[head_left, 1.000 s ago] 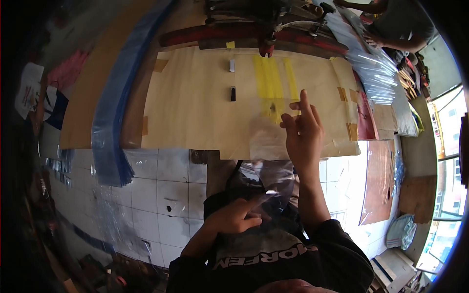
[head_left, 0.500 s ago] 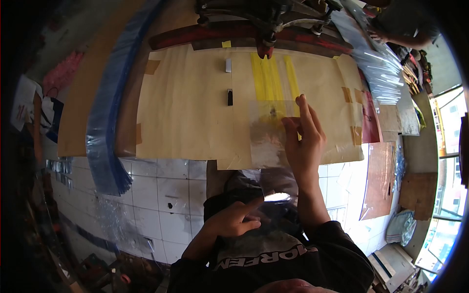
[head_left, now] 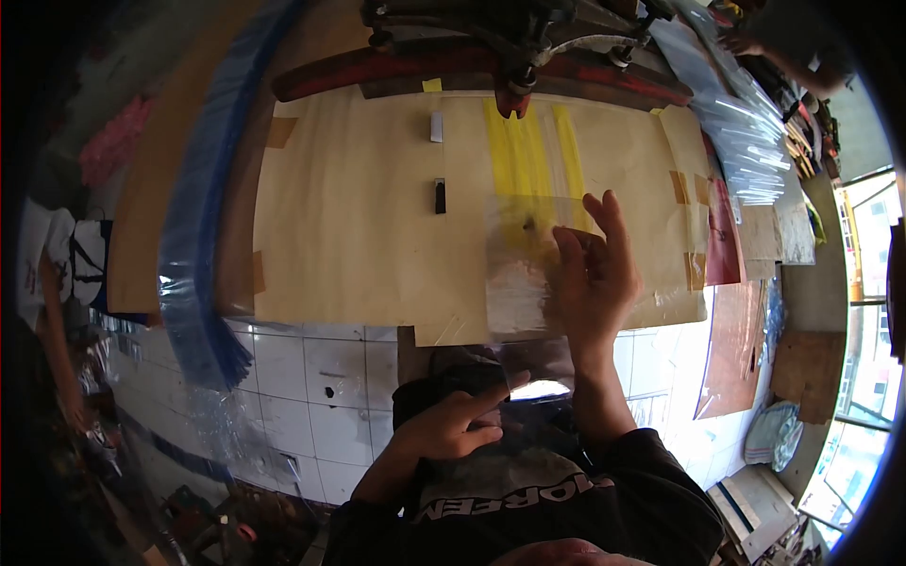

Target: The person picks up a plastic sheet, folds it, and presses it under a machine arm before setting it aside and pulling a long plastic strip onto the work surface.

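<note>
A clear plastic sheet point(head_left: 517, 283) lies over the lower part of the yellow strips point(head_left: 517, 151) on the brown paper-covered board point(head_left: 349, 208) and hangs past its near edge. My right hand point(head_left: 599, 269) is over the sheet's right side, fingers bent and apart, with nothing visibly gripped. My left hand point(head_left: 462, 420) is near my body, below the board's edge, index finger stretched out beside the hanging shiny plastic point(head_left: 538, 389). Whether it touches the plastic is unclear.
A dark and red metal machine frame point(head_left: 514, 90) spans the board's far edge. Blue plastic film point(head_left: 203, 198) lies at left, with clear plastic bundles point(head_left: 736, 123) at right. Another person's arm point(head_left: 788, 66) shows at upper right, and a person's arm point(head_left: 58, 330) at far left.
My right hand has shifted slightly right and down in view. The person at far left shows more of an arm, now lower. My left hand is almost unchanged.
</note>
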A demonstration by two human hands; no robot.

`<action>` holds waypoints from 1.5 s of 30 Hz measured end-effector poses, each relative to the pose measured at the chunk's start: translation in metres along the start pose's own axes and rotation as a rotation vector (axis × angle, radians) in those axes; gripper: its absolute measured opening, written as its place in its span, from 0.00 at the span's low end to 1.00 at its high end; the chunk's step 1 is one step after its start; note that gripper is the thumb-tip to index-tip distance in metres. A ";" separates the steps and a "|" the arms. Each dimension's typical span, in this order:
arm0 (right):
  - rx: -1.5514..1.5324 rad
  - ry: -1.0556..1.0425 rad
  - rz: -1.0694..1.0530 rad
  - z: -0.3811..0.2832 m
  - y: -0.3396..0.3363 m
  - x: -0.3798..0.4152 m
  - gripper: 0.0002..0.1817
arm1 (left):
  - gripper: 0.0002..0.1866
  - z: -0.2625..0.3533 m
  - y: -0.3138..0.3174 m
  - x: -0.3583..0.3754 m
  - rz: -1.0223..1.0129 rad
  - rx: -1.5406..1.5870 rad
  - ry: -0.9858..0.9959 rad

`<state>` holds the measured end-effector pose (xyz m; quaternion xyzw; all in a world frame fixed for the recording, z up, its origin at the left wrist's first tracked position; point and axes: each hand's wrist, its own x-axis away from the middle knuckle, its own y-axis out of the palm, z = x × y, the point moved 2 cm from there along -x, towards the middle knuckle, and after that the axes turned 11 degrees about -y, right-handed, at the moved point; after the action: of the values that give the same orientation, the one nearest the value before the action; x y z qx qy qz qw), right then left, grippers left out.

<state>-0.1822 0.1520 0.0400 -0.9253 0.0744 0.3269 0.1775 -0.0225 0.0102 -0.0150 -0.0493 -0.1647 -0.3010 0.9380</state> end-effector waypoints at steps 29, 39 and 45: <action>-0.374 0.277 0.070 -0.003 -0.004 0.000 0.21 | 0.43 0.003 -0.005 -0.004 -0.083 0.033 -0.098; -0.703 0.470 -0.021 0.005 -0.011 -0.005 0.21 | 0.43 -0.008 -0.001 -0.004 -0.032 0.023 -0.042; -0.623 0.442 -0.053 -0.001 -0.011 -0.003 0.19 | 0.43 -0.003 -0.001 -0.004 -0.036 0.025 -0.053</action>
<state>-0.1813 0.1618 0.0459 -0.9846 -0.0160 0.1218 -0.1241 -0.0253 0.0107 -0.0195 -0.0426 -0.1942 -0.3142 0.9283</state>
